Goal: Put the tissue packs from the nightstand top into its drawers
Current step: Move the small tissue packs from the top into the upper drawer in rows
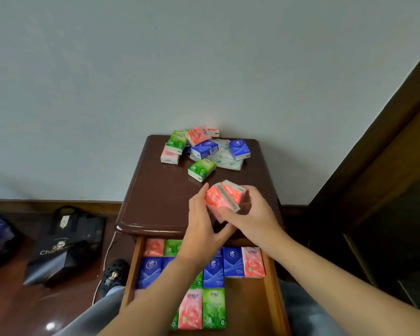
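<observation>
Midair, above the nightstand's front edge [155, 226], my left hand [201, 229] and right hand [255, 214] grip two soft, light, slippery-wrapped pink tissue packs [224, 198] by their sides.

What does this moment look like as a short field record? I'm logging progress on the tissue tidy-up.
held: pink tissue pack, over the nightstand top
left hand: grip on pack's left side
right hand: grip on pack's right side
still on top: loose pile of packs near the wall
drawer: open, partly filled with rows of packs
</observation>
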A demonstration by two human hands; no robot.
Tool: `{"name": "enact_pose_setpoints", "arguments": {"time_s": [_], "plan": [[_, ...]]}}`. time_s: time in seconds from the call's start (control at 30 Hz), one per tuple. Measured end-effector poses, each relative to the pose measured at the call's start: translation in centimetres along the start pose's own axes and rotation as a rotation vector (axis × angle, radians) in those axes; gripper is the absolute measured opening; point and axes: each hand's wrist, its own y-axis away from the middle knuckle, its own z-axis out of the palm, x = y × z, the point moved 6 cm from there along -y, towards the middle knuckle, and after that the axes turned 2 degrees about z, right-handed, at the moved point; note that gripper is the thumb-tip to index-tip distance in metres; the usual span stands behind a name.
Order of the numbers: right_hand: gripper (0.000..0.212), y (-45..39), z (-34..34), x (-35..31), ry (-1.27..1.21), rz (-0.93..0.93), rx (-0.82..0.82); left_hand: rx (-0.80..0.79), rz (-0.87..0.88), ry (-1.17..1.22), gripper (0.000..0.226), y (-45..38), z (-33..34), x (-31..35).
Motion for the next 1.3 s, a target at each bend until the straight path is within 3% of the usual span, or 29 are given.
{"name": "enact_pose_setpoints", "arguments": {"time_s": [0.2,0.33,0.5,0.57,0.7,0.9,1.1,1.3], "plan": [[0.049,7.6,1.4,2.8,-0.467,0.328,-0.121,0.038,-0.057,0.127,0.07,6.4,-0.8,3.4],[0.04,11.8,1.7,5.1,-0.592,0.411,-0.03,0.079,-0.154,0.253,0.072,11.1,-1.8,3.1],[0.029,15.6,1.9,7.5,-0.702,0.463,0.061,0.218,-0.519,0.547,0.082,16.0,-2.7,-0.5],[0.03,16.6,2.1,7.8,-0.714,0.461,0.052,0.211,-0.588,0.647,0.081,17.0,-2.3,-1.1],[0.043,17.9,2.0,8.2,-0.698,0.467,0.044,0.178,-0.552,0.615,0.071,17.9,-2.1,-0.5],[0.037,18.3,1.9,9.7,-0.691,0.551,0.141,0.232,-0.556,0.521,0.058,18.2,-2.4,-0.6],[0.05,18.2,1.6,9.8,-0.651,0.561,0.216,0.182,-0.519,0.38,0.053,18.5,-1.4,-0.9],[0.04,18.0,2.2,9.4,-0.719,0.579,0.114,0.171,-0.49,0.354,0.052,18.6,-1.3,-0.9]]}}
